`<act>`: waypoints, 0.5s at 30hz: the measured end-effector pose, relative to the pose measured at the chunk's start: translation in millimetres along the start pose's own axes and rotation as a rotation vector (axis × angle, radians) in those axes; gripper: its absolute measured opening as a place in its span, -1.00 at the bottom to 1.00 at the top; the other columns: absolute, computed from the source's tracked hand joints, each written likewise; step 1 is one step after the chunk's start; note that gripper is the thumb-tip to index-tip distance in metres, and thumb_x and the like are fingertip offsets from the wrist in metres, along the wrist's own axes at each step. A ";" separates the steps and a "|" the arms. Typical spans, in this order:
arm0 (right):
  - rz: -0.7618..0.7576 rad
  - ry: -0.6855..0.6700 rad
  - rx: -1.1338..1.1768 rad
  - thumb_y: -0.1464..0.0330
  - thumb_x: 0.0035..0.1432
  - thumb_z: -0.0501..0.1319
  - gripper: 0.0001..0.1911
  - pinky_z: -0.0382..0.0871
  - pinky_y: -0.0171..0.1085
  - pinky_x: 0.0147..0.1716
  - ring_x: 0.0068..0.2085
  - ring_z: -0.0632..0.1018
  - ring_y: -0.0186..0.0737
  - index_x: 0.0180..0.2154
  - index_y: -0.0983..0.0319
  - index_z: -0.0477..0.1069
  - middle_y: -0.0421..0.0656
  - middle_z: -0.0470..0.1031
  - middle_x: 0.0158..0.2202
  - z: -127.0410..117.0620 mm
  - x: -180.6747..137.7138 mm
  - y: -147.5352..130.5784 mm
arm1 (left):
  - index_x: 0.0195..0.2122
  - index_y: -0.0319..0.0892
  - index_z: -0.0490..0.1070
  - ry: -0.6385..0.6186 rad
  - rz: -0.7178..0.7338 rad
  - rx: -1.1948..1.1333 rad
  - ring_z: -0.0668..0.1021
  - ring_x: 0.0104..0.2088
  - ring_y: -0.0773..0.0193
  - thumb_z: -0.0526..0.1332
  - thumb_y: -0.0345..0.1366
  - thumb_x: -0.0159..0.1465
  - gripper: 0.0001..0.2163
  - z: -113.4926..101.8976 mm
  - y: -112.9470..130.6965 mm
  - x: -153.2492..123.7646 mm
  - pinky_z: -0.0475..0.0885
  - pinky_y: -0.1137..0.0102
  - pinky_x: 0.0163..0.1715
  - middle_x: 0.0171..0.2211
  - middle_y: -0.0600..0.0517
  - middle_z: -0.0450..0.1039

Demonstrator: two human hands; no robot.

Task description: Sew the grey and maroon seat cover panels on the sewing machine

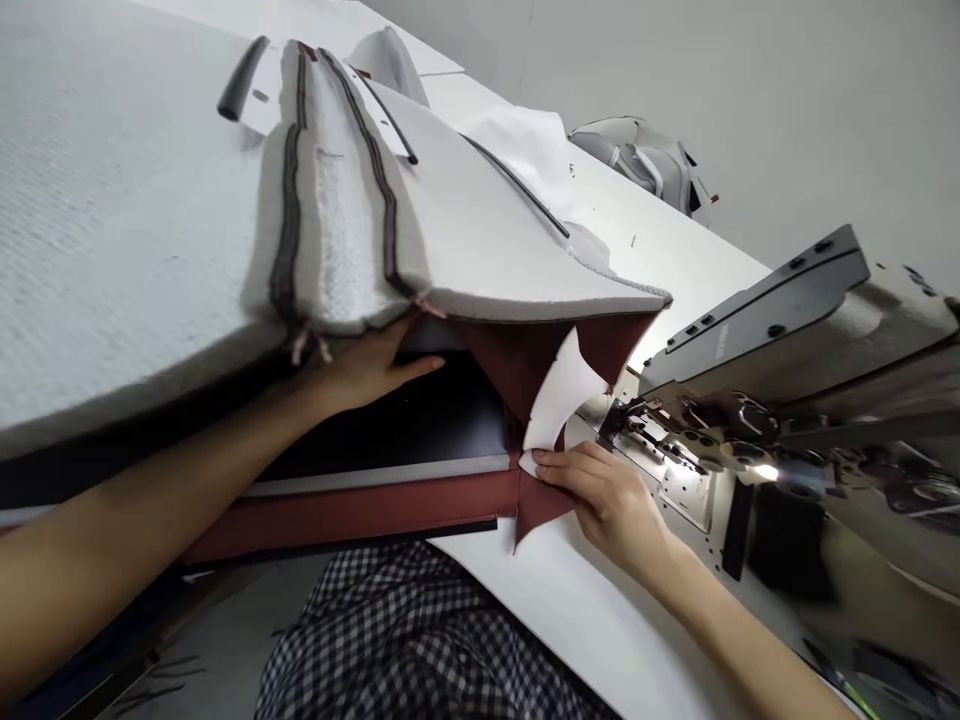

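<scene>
A large foam-backed seat cover (495,230), pale grey on its reverse and maroon on its face, lies across the work table. My left hand (367,370) reaches in beneath its raised upper layer. The thumb is stretched out, while the fingertips are hidden under the foam. At the cover's right corner, my right hand (611,495) is closed, with thumb and fingers pinching the edge where a white curved piece (555,390) meets the maroon fabric (536,505). A glossy black surface (397,415) shows between the two layers. Along the front runs a maroon band (360,510).
An industrial sewing machine (795,350) stands close on the right, its lamp lit above the needle plate (686,490). Black plastic strips (517,185) are attached to the cover. Another grey bundled cover (637,155) lies at the far edge of the white table (697,255).
</scene>
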State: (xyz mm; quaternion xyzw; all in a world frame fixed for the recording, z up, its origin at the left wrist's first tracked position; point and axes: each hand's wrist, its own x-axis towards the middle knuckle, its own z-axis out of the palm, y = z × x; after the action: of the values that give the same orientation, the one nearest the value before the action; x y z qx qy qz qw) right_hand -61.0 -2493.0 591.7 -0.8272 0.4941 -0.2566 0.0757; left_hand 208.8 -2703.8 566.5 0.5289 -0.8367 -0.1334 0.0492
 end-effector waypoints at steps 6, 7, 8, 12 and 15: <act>0.418 -0.214 -0.121 0.06 0.31 0.19 -0.60 0.47 -0.14 -0.32 -0.27 0.60 -0.07 -0.11 0.27 0.47 -0.07 0.61 -0.20 -6.2 30.6 -24.8 | 0.23 -0.17 0.32 0.102 0.073 -0.030 0.32 0.27 -0.27 0.05 0.28 0.23 -0.27 -0.7 -0.1 0.5 0.20 -0.05 0.28 0.18 -0.18 0.38; 0.472 -0.256 -0.172 -0.02 0.29 0.19 -0.53 0.43 -0.16 -0.38 -0.31 0.60 -0.06 -0.13 0.28 0.45 -0.07 0.60 -0.24 -5.6 37.1 -27.2 | 0.21 -0.17 0.34 0.106 0.071 -0.028 0.34 0.25 -0.27 0.04 0.28 0.23 -0.28 -0.4 0.1 1.0 0.19 -0.06 0.28 0.15 -0.18 0.41; 0.507 -0.290 -0.224 -0.03 0.27 0.19 -0.52 0.38 -0.18 -0.42 -0.34 0.60 -0.07 -0.13 0.28 0.43 -0.08 0.59 -0.26 -4.4 42.7 -28.2 | 0.20 -0.17 0.35 0.107 0.068 -0.023 0.36 0.24 -0.26 0.03 0.28 0.24 -0.28 -0.1 0.3 1.6 0.18 -0.07 0.28 0.12 -0.19 0.43; 0.439 -0.351 -0.446 0.23 0.27 0.25 -0.75 0.17 -0.26 -0.54 -0.39 0.58 -0.10 -0.14 0.29 0.41 -0.08 0.57 -0.30 4.2 47.7 -21.1 | 0.20 -0.23 0.33 0.053 0.076 0.001 0.39 0.21 -0.23 -0.06 0.30 0.28 -0.26 0.7 -1.7 2.5 0.23 -0.09 0.25 0.11 -0.20 0.43; 0.344 -0.220 -0.445 0.43 0.26 0.11 -0.88 0.13 -0.28 -0.56 -0.49 0.50 -0.23 -0.30 0.26 0.41 -0.14 0.52 -0.42 9.4 36.5 -10.2 | 0.23 -0.25 0.29 0.013 0.053 -0.008 0.37 0.22 -0.26 -0.07 0.33 0.27 -0.21 0.3 -5.9 0.6 0.27 -0.07 0.22 0.17 -0.21 0.38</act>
State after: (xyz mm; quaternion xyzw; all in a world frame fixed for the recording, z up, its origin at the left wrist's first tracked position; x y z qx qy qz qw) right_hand -34.5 -2520.3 600.3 -0.7504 0.6600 -0.0343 -0.0117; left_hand 213.6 -2706.8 564.5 0.5071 -0.8496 -0.1323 0.0602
